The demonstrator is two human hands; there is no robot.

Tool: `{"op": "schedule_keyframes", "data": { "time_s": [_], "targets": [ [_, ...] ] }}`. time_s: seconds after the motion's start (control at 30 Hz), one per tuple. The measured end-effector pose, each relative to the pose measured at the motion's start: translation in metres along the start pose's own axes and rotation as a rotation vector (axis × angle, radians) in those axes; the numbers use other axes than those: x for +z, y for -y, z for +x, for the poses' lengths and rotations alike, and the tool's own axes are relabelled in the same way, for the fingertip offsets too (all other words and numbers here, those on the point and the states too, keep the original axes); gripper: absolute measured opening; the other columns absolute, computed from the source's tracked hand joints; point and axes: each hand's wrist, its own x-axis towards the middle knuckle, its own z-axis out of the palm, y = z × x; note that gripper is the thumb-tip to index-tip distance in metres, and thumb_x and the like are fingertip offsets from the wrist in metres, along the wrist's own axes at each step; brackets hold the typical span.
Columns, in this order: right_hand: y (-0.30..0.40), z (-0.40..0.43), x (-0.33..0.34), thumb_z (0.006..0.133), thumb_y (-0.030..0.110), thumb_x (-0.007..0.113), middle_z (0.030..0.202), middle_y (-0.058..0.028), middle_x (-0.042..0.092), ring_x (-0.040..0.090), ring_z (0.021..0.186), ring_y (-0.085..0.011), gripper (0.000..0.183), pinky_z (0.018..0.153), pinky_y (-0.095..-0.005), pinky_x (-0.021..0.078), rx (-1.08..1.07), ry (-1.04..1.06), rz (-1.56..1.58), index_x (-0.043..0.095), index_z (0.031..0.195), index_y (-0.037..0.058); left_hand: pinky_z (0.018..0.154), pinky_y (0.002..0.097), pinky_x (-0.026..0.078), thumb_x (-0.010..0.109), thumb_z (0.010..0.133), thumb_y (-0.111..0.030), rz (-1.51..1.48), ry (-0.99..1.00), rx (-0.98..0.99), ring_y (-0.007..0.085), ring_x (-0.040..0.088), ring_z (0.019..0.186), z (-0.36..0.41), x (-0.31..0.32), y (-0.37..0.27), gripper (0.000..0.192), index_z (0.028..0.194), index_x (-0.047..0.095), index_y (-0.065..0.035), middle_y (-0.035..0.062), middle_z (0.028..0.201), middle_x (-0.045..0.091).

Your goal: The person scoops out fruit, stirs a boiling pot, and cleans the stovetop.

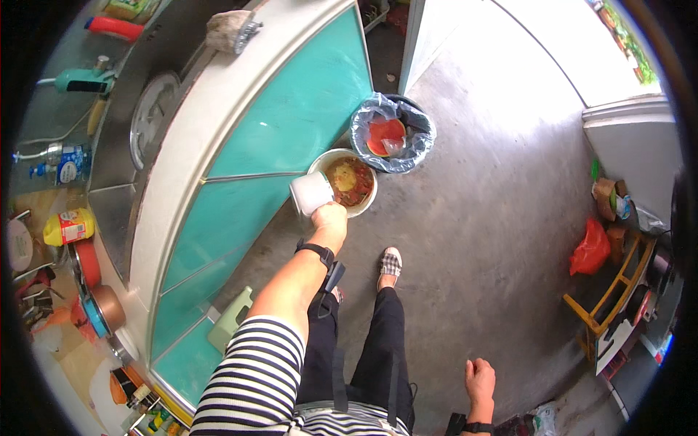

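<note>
My left hand [330, 217] is closed on a white container [312, 193], seemingly by its edge or handle, which tilts over the left rim of a white bucket [373, 200]. In the bucket lie brownish liquid and reddish food scraps [354, 191], with a yellowish patch near the middle. Touching the bucket behind is a dark bin lined with a clear plastic bag [420, 146]; a red piece that looks like watermelon [386, 136] rests inside it. My right hand [480, 377] hangs at the lower right, fingers loosely curled, holding nothing that shows.
Teal cabinet doors [283, 120] run along the left under a counter with a steel sink [114, 212]. A green plastic stool [232, 321] stands by the cabinet. At the right are a wooden rack [616, 283] and a red plastic bag [590, 248]. A white door [422, 49] stands ajar.
</note>
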Motion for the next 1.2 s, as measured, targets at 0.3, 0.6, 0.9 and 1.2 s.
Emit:
{"op": "schedule_keyframes", "data": {
  "time_s": [0.3, 0.6, 0.9, 1.2],
  "targets": [
    [0.015, -0.008, -0.012, 0.084, 0.020, 0.065, 0.072, -0.0202, 0.057, 0.056, 0.069, -0.0401, 0.029, 0.061, -0.0458, 0.0448, -0.238, -0.051, -0.071, 0.052, 0.070, -0.0016, 0.051, 0.0355, 0.052, 0.071, 0.083, -0.025, -1.511, 0.272, -0.304, 0.0199, 0.061, 0.057, -0.083, 0.030, 0.106, 0.022, 0.084, 0.062, -0.0050, 0.0081, 0.071, 0.063],
    [0.177, -0.073, -0.126, 0.091, 0.031, 0.060, 0.081, -0.0232, 0.065, 0.062, 0.075, -0.0431, 0.032, 0.065, -0.0464, 0.0498, -0.358, -0.127, -0.170, 0.065, 0.084, 0.0004, 0.062, 0.0257, 0.054, 0.063, 0.093, -0.018, -2.237, 0.250, 0.306, 0.0118, 0.060, 0.065, -0.328, -0.032, 0.248, 0.016, 0.099, 0.056, -0.0054, 0.0012, 0.082, 0.058],
    [0.248, -0.123, -0.144, 0.091, 0.030, 0.059, 0.075, -0.0234, 0.060, 0.056, 0.069, -0.0441, 0.032, 0.061, -0.0488, 0.0455, -0.737, -0.243, -0.101, 0.059, 0.077, 0.0010, 0.072, 0.0337, 0.052, 0.057, 0.096, -0.018, -2.529, -0.664, 0.293, 0.0140, 0.056, 0.069, -0.461, -0.057, 0.380, 0.013, 0.090, 0.053, -0.0084, 0.0010, 0.077, 0.054],
    [0.288, -0.184, -0.124, 0.089, 0.029, 0.060, 0.073, -0.0238, 0.059, 0.056, 0.067, -0.0442, 0.031, 0.061, -0.0490, 0.0454, -0.694, -0.330, -0.133, 0.060, 0.075, 0.0012, 0.061, 0.0289, 0.051, 0.063, 0.093, -0.025, -2.505, -1.049, -0.097, 0.0069, 0.047, 0.056, -0.404, -0.006, 0.514, 0.017, 0.090, 0.054, -0.0113, -0.0037, 0.069, 0.050]
  ]
}}
